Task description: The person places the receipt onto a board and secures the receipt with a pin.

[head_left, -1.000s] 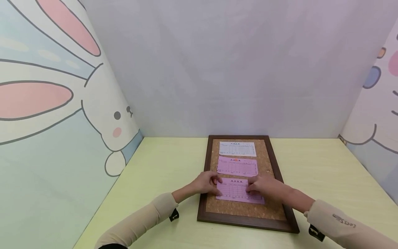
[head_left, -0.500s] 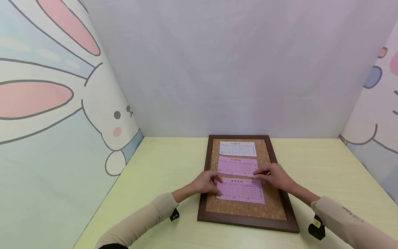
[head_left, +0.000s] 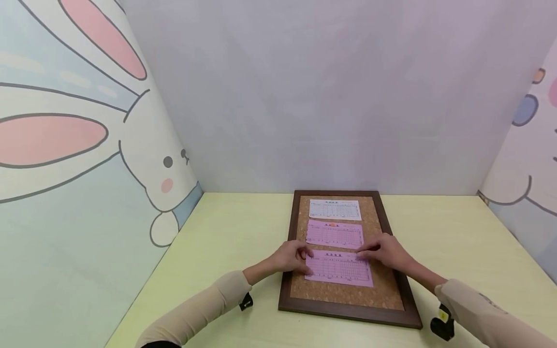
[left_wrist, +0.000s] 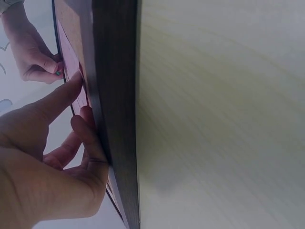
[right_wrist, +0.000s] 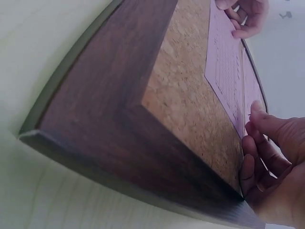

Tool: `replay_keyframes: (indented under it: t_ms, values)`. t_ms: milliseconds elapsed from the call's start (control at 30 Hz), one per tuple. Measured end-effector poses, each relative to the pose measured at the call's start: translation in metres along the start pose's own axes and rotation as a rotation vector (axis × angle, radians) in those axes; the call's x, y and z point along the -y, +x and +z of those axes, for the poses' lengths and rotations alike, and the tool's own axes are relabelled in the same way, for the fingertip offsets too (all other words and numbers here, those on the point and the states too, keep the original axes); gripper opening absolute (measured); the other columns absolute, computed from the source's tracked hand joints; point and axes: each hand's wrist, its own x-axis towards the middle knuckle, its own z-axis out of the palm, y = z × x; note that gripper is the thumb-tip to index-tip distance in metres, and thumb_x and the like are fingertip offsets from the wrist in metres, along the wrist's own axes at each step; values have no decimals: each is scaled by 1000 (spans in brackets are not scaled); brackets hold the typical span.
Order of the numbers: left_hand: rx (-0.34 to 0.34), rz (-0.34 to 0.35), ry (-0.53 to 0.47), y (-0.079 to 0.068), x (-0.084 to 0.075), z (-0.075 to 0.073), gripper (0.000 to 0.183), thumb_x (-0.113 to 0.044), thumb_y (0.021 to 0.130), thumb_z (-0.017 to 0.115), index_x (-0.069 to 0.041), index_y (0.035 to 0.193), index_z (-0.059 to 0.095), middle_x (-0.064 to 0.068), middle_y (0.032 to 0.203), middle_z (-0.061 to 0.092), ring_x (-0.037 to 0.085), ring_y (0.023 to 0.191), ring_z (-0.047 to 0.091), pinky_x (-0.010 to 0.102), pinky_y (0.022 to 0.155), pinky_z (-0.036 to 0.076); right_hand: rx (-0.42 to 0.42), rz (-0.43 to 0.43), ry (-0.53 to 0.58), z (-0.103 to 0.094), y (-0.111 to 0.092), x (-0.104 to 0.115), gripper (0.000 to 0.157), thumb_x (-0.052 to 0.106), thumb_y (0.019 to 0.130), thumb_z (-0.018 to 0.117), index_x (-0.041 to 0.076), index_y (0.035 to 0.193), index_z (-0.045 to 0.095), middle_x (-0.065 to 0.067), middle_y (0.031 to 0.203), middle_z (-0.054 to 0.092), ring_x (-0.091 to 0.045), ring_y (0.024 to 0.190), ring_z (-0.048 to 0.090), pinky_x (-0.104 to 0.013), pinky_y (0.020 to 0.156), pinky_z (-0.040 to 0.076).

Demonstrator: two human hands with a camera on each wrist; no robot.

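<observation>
A pink printed form (head_left: 337, 268) lies lowest on a cork board (head_left: 348, 297) with a dark wooden frame. My left hand (head_left: 289, 256) rests at its left edge, one finger by the upper corner and the thumb by the lower one. At the upper right corner is my right hand (head_left: 386, 252), thumb and finger pinching a tiny push pin (left_wrist: 58, 73), whose green head shows in the left wrist view. In the right wrist view a thin dark point sticks out from those fingertips. The fingers hide most of the pin.
Higher on the board lie a second pink form (head_left: 334, 235), with an orange spot (head_left: 332, 224) at its top, and a white form (head_left: 335, 210). The board sits on a pale yellow table (head_left: 243, 217) against a grey back wall (head_left: 278, 96).
My right hand has moved up and right from over the lowest form's right half to its upper right corner. My left hand has stayed at the left edge.
</observation>
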Motion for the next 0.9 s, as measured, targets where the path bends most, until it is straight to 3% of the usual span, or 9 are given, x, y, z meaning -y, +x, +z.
replay_keyframes:
  t_ms: [133, 733, 900]
  values:
    - [-4, 0, 7, 0, 1, 0, 34, -7, 74, 91, -1, 100, 70, 4, 83, 56, 6, 65, 46, 16, 57, 38, 7, 51, 36, -3, -2, -1, 13, 19, 87, 80, 9, 95, 83, -4, 92, 78, -7, 72, 49, -20, 56, 37]
    - [-7, -11, -11, -1, -1, 3, 34, -5, 74, 91, 0, 100, 70, 4, 81, 56, 8, 66, 46, 16, 57, 37, -16, -2, -56, 1, -5, -1, 10, 13, 87, 79, 7, 94, 83, -4, 92, 78, -5, 74, 49, -19, 61, 40]
    - [3, -8, 9, 0, -1, 2, 33, -6, 75, 90, -1, 101, 71, 2, 81, 56, 7, 66, 46, 16, 58, 37, 29, 17, -34, -2, -3, -2, 14, 16, 87, 80, 6, 96, 83, -7, 94, 79, -4, 74, 49, -19, 60, 39]
